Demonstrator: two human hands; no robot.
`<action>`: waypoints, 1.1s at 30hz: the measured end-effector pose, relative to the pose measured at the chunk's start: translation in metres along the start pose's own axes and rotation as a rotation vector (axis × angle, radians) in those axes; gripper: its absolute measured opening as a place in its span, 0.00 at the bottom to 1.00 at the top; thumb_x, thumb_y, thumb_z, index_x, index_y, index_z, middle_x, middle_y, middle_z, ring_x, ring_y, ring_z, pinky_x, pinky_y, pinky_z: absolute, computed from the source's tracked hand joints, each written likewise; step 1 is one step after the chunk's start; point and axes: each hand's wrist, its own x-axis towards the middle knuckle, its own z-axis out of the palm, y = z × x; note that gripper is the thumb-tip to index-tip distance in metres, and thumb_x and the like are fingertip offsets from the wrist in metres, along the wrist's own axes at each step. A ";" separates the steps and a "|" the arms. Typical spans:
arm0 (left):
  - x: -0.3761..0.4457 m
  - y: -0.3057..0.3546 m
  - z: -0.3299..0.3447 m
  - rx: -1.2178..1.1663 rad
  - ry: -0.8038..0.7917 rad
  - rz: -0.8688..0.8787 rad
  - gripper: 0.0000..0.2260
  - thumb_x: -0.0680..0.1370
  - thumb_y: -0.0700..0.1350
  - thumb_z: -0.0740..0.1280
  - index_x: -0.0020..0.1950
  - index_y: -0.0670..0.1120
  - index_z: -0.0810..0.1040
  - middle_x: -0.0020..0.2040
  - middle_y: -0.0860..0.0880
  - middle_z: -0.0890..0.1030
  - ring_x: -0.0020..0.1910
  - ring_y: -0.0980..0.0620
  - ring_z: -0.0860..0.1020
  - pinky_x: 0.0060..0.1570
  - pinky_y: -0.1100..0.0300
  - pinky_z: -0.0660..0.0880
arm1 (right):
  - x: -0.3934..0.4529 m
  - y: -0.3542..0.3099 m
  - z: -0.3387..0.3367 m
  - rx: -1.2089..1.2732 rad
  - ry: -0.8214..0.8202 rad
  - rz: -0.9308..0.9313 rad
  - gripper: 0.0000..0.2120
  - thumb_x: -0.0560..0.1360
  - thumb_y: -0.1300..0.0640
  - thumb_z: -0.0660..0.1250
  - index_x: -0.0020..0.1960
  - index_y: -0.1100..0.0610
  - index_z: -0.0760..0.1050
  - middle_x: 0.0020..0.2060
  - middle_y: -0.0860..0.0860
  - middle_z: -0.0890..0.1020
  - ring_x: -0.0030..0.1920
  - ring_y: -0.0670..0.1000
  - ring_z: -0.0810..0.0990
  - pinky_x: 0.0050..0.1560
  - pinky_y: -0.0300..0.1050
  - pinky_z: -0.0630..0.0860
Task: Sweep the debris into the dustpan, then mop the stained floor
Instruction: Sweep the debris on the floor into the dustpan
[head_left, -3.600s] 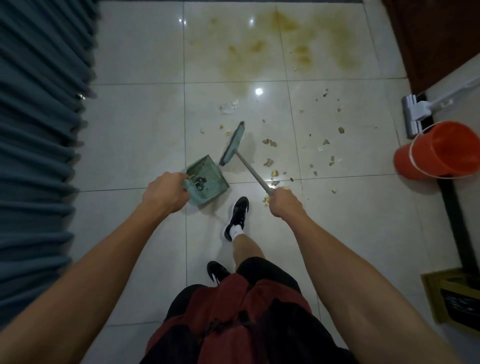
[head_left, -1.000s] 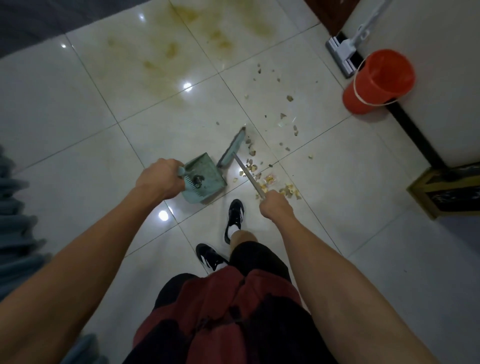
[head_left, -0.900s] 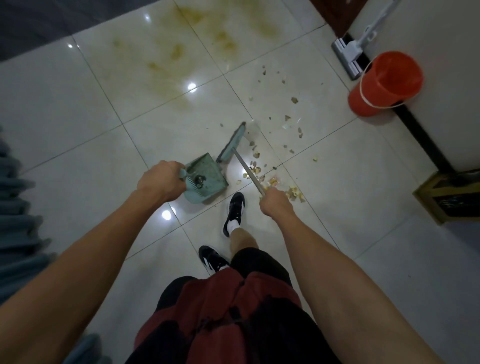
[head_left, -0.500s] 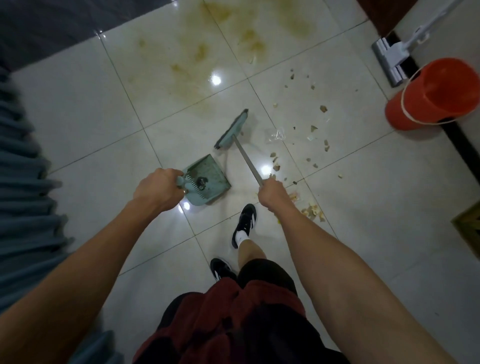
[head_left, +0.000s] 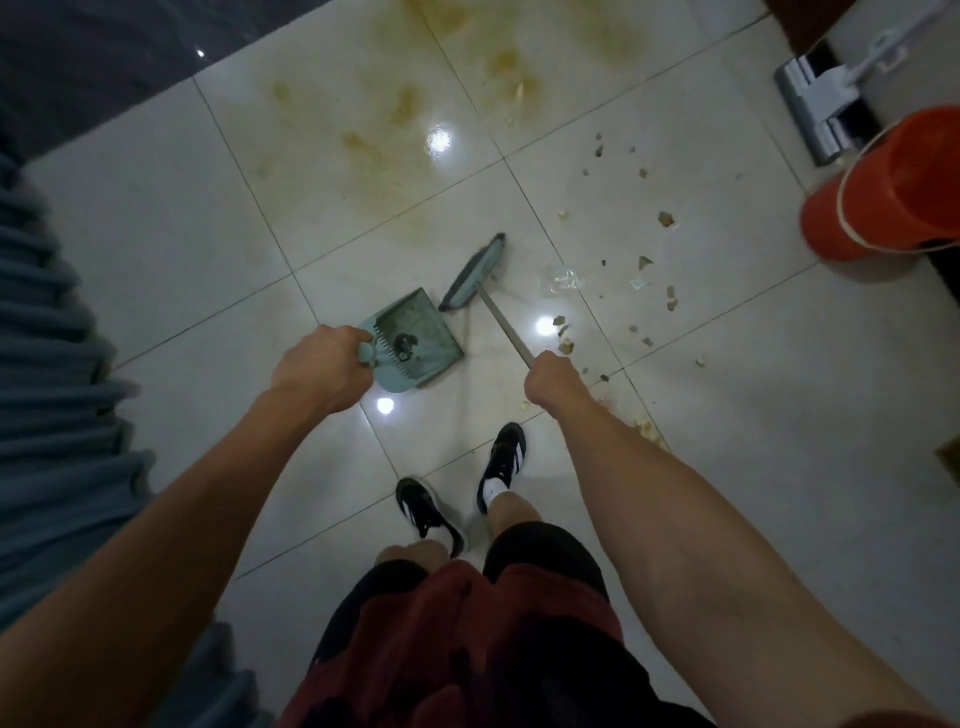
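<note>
My left hand (head_left: 324, 366) grips the handle of a teal dustpan (head_left: 415, 340) that rests on the tiled floor with some dark bits inside. A metal broom handle (head_left: 504, 325) is held in my right hand (head_left: 553, 379). The teal broom head (head_left: 472, 273) lies just beyond the dustpan's open edge. Brownish debris (head_left: 644, 262) is scattered to the right of the broom, with a small pile (head_left: 644, 428) beside my right forearm. A crumpled clear wrapper (head_left: 563, 278) lies near the broom. A yellow-brown stain (head_left: 405, 119) spreads across the tiles beyond.
An orange bucket (head_left: 883, 187) stands at the right edge, and a white flat mop (head_left: 826, 98) leans behind it. A blue-grey curtain (head_left: 47, 338) hangs along the left. My two black shoes (head_left: 501, 460) stand on the tiles just behind the dustpan.
The broom head has swung to the far side of the dustpan's mouth. The view has shifted left, so the bucket and mop now sit at the right edge. My feet have stepped.
</note>
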 end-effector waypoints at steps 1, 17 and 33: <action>0.004 0.003 -0.002 0.019 -0.003 0.020 0.12 0.76 0.44 0.65 0.57 0.52 0.81 0.45 0.46 0.81 0.41 0.44 0.79 0.38 0.56 0.76 | -0.003 0.003 0.000 -0.006 0.007 0.012 0.13 0.78 0.67 0.61 0.62 0.65 0.75 0.55 0.60 0.81 0.53 0.59 0.82 0.46 0.48 0.79; 0.006 -0.011 -0.001 0.124 -0.002 0.353 0.14 0.75 0.45 0.66 0.60 0.53 0.81 0.48 0.45 0.82 0.43 0.42 0.81 0.45 0.50 0.81 | -0.111 0.050 0.083 0.159 0.132 0.310 0.16 0.79 0.64 0.61 0.65 0.62 0.73 0.58 0.58 0.79 0.55 0.58 0.80 0.46 0.47 0.75; 0.002 -0.049 -0.028 0.105 0.051 0.384 0.12 0.72 0.47 0.65 0.54 0.52 0.81 0.47 0.45 0.82 0.44 0.40 0.80 0.44 0.52 0.80 | -0.122 0.008 0.082 0.168 0.268 0.298 0.14 0.78 0.63 0.61 0.62 0.62 0.75 0.54 0.58 0.81 0.51 0.59 0.82 0.51 0.53 0.82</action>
